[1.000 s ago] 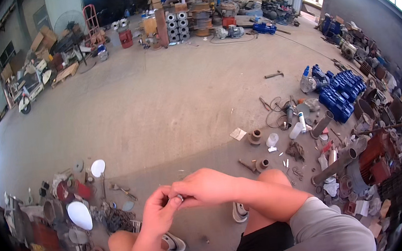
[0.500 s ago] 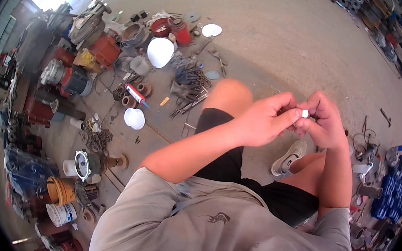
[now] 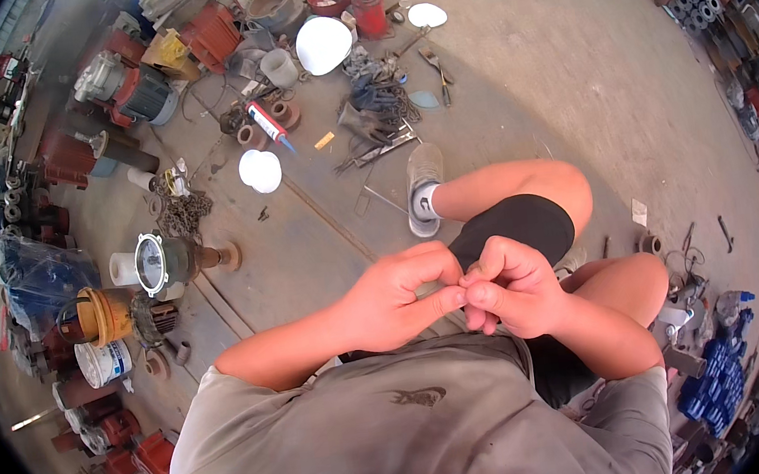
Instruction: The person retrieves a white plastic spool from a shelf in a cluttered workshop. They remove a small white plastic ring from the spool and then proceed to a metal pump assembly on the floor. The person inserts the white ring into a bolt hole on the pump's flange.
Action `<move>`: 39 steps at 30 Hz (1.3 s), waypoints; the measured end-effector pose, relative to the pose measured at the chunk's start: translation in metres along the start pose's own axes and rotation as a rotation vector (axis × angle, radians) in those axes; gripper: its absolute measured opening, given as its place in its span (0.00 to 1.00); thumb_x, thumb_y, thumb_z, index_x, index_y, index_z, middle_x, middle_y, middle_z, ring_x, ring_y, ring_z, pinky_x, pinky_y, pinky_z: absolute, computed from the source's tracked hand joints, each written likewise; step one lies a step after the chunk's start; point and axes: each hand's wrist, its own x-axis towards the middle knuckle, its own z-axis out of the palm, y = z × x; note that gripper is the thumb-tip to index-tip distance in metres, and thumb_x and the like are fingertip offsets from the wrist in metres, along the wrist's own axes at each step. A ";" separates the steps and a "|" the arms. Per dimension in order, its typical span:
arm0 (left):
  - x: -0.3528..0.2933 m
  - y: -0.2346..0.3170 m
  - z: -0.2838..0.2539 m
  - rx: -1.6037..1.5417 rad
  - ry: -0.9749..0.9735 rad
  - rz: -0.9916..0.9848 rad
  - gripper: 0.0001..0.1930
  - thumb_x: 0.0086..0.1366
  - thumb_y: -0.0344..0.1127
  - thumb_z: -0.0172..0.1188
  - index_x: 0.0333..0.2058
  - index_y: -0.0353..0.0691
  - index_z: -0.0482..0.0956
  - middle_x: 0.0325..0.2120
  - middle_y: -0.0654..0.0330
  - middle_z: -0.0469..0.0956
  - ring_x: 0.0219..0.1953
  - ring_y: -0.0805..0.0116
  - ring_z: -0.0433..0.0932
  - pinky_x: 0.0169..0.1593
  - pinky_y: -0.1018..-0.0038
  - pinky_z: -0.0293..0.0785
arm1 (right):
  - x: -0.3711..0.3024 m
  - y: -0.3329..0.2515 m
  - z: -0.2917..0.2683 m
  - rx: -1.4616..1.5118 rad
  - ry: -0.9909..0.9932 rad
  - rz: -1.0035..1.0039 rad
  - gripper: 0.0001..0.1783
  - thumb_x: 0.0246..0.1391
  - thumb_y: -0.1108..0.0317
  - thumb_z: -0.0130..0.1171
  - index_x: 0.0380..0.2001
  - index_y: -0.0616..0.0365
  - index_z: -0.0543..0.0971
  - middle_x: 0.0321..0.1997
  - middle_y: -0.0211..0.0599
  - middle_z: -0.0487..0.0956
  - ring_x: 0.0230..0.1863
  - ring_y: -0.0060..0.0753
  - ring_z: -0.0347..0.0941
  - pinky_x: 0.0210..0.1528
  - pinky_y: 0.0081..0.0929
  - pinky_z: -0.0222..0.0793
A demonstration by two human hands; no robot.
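Note:
In front of my shirt, my left hand [image 3: 405, 298] and my right hand [image 3: 518, 289] meet at the fingertips. Each is closed in a pinch of thumb and forefinger, and the fingers hide whatever is between them. Beyond them on the floor lies a red and white cartridge with a blue nozzle [image 3: 267, 121]. Near it are a white rounded piece [image 3: 260, 171], a small yellow strip [image 3: 324, 140] and dark work gloves [image 3: 366, 121].
Motors, one with a grey finned body [image 3: 145, 93], crowd the left. A yellow bucket [image 3: 108, 315] and a white bucket [image 3: 102, 364] stand nearer. A chain pile [image 3: 185, 212] lies ahead of them. Blue parts [image 3: 717, 386] are heaped at the right.
Both hands have come left and closer to my body, still pinched together. The small white piece that showed between the fingers is now hidden. My legs have shifted, and the view has turned.

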 end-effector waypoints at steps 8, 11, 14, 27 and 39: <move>0.021 -0.002 -0.005 -0.009 -0.454 -0.096 0.06 0.73 0.32 0.65 0.36 0.38 0.79 0.37 0.57 0.78 0.40 0.53 0.80 0.45 0.63 0.76 | -0.062 0.033 0.023 0.183 0.188 -0.117 0.07 0.76 0.72 0.54 0.42 0.56 0.67 0.30 0.40 0.80 0.26 0.25 0.75 0.24 0.24 0.68; 0.017 -0.057 -0.038 0.772 -0.130 -0.123 0.09 0.70 0.40 0.65 0.36 0.42 0.78 0.35 0.54 0.78 0.42 0.44 0.81 0.41 0.51 0.76 | -0.100 -0.010 0.014 0.190 0.531 -0.537 0.09 0.79 0.57 0.53 0.47 0.47 0.69 0.19 0.30 0.73 0.18 0.21 0.68 0.20 0.23 0.63; -0.012 -0.175 -0.119 0.657 0.257 -0.441 0.12 0.75 0.42 0.62 0.37 0.40 0.80 0.31 0.57 0.81 0.32 0.57 0.82 0.36 0.61 0.77 | -0.167 -0.052 -0.034 0.191 0.730 -0.966 0.09 0.81 0.61 0.47 0.48 0.54 0.72 0.23 0.25 0.66 0.22 0.17 0.59 0.26 0.20 0.55; -0.069 -0.472 -0.083 -0.086 0.490 -1.421 0.45 0.72 0.78 0.48 0.33 0.29 0.82 0.25 0.50 0.82 0.24 0.57 0.82 0.20 0.57 0.73 | -0.223 0.026 -0.087 0.111 1.213 -0.812 0.11 0.79 0.68 0.50 0.36 0.55 0.71 0.24 0.25 0.63 0.21 0.16 0.53 0.24 0.19 0.52; 0.075 -0.389 -0.279 -0.326 0.769 -0.987 0.41 0.78 0.66 0.46 0.76 0.44 0.55 0.74 0.51 0.62 0.71 0.40 0.67 0.65 0.36 0.74 | -0.201 0.024 -0.072 0.004 1.580 -0.753 0.11 0.73 0.72 0.58 0.35 0.46 0.69 0.23 0.19 0.64 0.20 0.14 0.59 0.19 0.15 0.54</move>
